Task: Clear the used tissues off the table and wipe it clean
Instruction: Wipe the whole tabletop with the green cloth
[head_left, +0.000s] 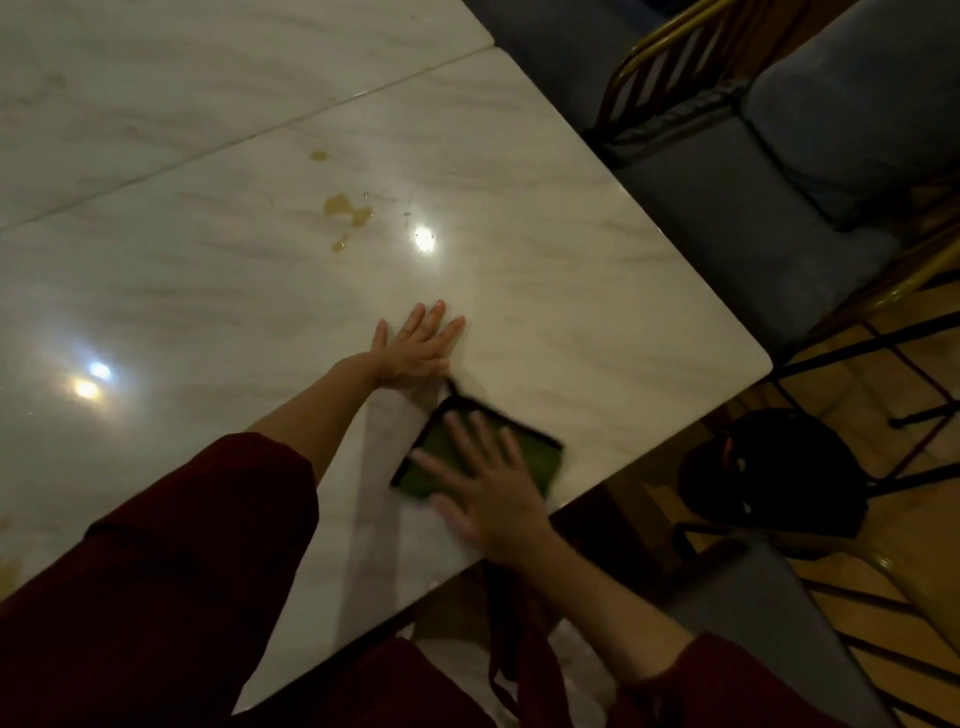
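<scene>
Your right hand (488, 493), fingers spread, is pressing flat on a green, dark-edged cloth (537, 460) by the table (571, 291) edge. Its far corner is pointing toward your spread left hand (415, 348); its long axis is unclear.

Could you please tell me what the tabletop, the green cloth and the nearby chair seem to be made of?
Tabletop: probably polished marble or a marble-look slab; pale grey veining, glossy lamp reflections.
Green cloth: likely soft matte fabric with a dark border; too blurred to say more.
Chair: blue matte upholstery, possibly velvet-like, on a shiny gold-toned metal-looking frame.
</scene>
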